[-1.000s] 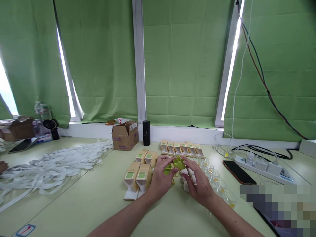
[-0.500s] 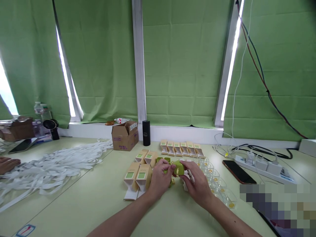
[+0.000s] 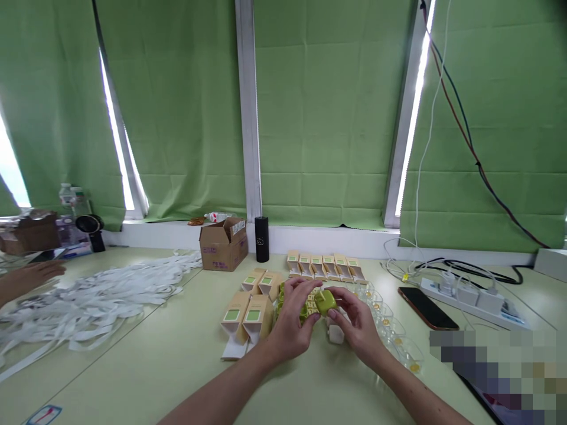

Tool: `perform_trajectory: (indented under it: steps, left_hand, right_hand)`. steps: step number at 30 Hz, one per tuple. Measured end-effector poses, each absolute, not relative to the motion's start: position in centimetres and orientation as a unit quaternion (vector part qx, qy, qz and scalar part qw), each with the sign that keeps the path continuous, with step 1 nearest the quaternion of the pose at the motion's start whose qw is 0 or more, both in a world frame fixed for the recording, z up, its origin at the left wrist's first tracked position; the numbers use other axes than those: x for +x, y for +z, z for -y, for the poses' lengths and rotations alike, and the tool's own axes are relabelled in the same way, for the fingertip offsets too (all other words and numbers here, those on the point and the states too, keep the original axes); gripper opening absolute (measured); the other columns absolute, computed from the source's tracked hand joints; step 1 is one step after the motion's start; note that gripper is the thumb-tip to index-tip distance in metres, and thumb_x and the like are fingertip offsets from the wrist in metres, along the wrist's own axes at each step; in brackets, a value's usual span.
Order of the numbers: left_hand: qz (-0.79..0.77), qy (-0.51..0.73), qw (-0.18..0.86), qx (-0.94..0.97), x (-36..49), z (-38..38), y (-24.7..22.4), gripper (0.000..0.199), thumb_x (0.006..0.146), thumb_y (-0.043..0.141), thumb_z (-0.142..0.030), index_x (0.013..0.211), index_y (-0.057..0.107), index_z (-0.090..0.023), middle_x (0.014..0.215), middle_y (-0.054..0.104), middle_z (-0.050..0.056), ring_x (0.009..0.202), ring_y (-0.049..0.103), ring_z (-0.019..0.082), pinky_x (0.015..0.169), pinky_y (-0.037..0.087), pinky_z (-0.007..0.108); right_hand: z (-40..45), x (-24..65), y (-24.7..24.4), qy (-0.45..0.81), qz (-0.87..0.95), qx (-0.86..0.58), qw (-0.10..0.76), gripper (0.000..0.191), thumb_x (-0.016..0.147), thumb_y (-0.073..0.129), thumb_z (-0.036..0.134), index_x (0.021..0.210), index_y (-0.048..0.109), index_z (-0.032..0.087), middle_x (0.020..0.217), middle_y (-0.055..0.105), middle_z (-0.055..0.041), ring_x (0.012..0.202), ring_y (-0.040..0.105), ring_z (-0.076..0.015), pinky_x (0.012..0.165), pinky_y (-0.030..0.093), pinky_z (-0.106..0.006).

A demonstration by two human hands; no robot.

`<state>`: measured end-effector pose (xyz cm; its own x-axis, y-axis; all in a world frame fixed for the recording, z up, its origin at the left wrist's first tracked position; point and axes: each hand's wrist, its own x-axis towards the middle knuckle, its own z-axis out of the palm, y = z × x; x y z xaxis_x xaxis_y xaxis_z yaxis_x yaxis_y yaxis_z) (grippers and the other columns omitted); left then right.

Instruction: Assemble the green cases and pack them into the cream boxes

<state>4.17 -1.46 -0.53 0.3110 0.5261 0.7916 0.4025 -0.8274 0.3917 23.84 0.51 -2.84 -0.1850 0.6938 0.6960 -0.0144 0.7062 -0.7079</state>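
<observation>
A small green case [image 3: 325, 301] is between my two hands, above the table. My right hand [image 3: 358, 324] is closed on its right side with thumb and fingers. My left hand [image 3: 295, 321] is at its left, fingers curved and thumb apart; whether it grips the case is hard to tell. Green pieces [image 3: 282, 301] lie partly hidden behind my left hand. A white case [image 3: 336, 334] rests on the table under my right hand. Clear plastic pieces with yellow dots [image 3: 398, 341] stand to the right. Open beige boxes [image 3: 258, 313] are left of my left hand.
More beige boxes [image 3: 328, 267] stand in a row behind. White straps [image 3: 110, 295] lie on the left, near another person's hand [image 3: 44, 271]. A cardboard box [image 3: 224, 245], black cylinder [image 3: 261, 239], phone [image 3: 427, 308] and power strip [image 3: 472, 303] are farther out.
My left hand has loosened and its fingers have spread above the green pieces. The green case has turned and shifted slightly right. The other person's hand has moved further in from the left.
</observation>
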Motion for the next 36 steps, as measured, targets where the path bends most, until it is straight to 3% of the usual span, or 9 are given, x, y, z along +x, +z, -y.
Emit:
perform_trajectory:
  steps: [6, 10, 14, 19, 22, 27, 31, 36]
  left_hand:
    - [-0.282, 0.485, 0.044, 0.827, 4.3, 1.4, -0.5, 0.066, 0.088, 0.063, -0.003, 0.149, 0.053, -0.028, 0.139, 0.063, 0.012, 0.133, 0.045, 0.033, 0.112, 0.045, 0.056]
    - [-0.297, 0.497, 0.077, 0.812, 4.4, 1.4, -0.5, 0.052, 0.088, 0.068, -0.007, 0.136, 0.066, -0.028, 0.133, 0.068, 0.01, 0.133, 0.047, 0.032, 0.114, 0.043, 0.057]
    - [-0.34, 0.572, 0.201, 0.719, 4.5, 0.6, -0.7, 0.042, 0.088, 0.076, -0.021, 0.129, 0.07, -0.025, 0.129, 0.067, 0.011, 0.127, 0.056, 0.03, 0.112, 0.047, 0.053]
    - [-0.317, 0.624, 0.425, 0.574, 4.5, -0.4, -0.8, 0.052, 0.088, 0.079, -0.045, 0.135, 0.067, -0.025, 0.119, 0.072, 0.011, 0.11, 0.068, 0.025, 0.105, 0.054, 0.049]
    - [-0.288, 0.639, 0.489, 0.519, 4.4, -0.7, -0.8, 0.051, 0.084, 0.083, -0.049, 0.129, 0.07, -0.026, 0.111, 0.074, 0.008, 0.104, 0.07, 0.023, 0.099, 0.057, 0.045]
    - [-0.265, 0.656, 0.515, 0.484, 4.1, -1.0, -0.8, 0.044, 0.08, 0.086, -0.045, 0.116, 0.075, -0.022, 0.105, 0.073, 0.007, 0.093, 0.068, 0.019, 0.09, 0.057, 0.036]
    - [-0.254, 0.662, 0.518, 0.478, 4.0, -1.2, -1.0, 0.039, 0.081, 0.085, -0.042, 0.111, 0.076, -0.02, 0.105, 0.073, 0.007, 0.092, 0.066, 0.019, 0.089, 0.057, 0.037]
    - [-0.254, 0.67, 0.514, 0.472, 3.9, -1.3, -1.2, 0.041, 0.08, 0.085, -0.043, 0.113, 0.076, -0.02, 0.107, 0.073, 0.008, 0.092, 0.066, 0.02, 0.09, 0.057, 0.039]
  right_hand:
    - [-0.2, 23.8, -2.3, 0.243, 0.736, -0.246, 0.582, 0.033, 0.099, 0.066, 0.043, 0.126, 0.069, 0.025, 0.121, 0.072, -0.0114, 0.107, 0.069, -0.0278, 0.091, 0.06, -0.043]
    - [-0.2, 23.9, -2.5, 0.255, 0.717, -0.275, 0.588, 0.036, 0.1, 0.065, 0.045, 0.13, 0.067, 0.024, 0.114, 0.075, -0.0102, 0.104, 0.072, -0.027, 0.09, 0.061, -0.041]
    - [-0.4, 24.5, -2.3, 0.241, 0.706, -0.289, 0.6, 0.033, 0.104, 0.057, 0.045, 0.126, 0.068, 0.023, 0.111, 0.077, -0.0103, 0.103, 0.073, -0.0267, 0.089, 0.059, -0.04]
    - [-1.2, 25.6, -1.3, 0.135, 0.713, -0.363, 0.585, 0.022, 0.1, 0.058, 0.039, 0.1, 0.072, 0.022, 0.096, 0.076, -0.0088, 0.086, 0.069, -0.0258, 0.074, 0.055, -0.039]
    - [-1.4, 26.5, -0.5, 0.067, 0.745, -0.413, 0.519, 0.016, 0.097, 0.058, 0.031, 0.091, 0.071, 0.023, 0.089, 0.075, -0.0067, 0.082, 0.067, -0.0257, 0.071, 0.052, -0.038]
    - [-1.0, 27.1, 0.5, -0.029, 0.818, -0.469, 0.332, 0.013, 0.086, 0.061, 0.015, 0.085, 0.071, 0.024, 0.085, 0.075, -0.0048, 0.084, 0.066, -0.0259, 0.073, 0.047, -0.037]
    - [-0.1, 26.4, 0.5, -0.06, 0.858, -0.466, 0.209, 0.009, 0.079, 0.075, 0.021, 0.087, 0.073, 0.023, 0.089, 0.076, -0.0061, 0.091, 0.066, -0.0286, 0.078, 0.043, -0.039]
    - [0.9, 25.4, 0.1, -0.082, 0.878, -0.455, 0.124, 0.029, 0.07, 0.084, 0.03, 0.095, 0.073, 0.021, 0.102, 0.075, -0.0112, 0.099, 0.063, -0.0324, 0.085, 0.043, -0.041]
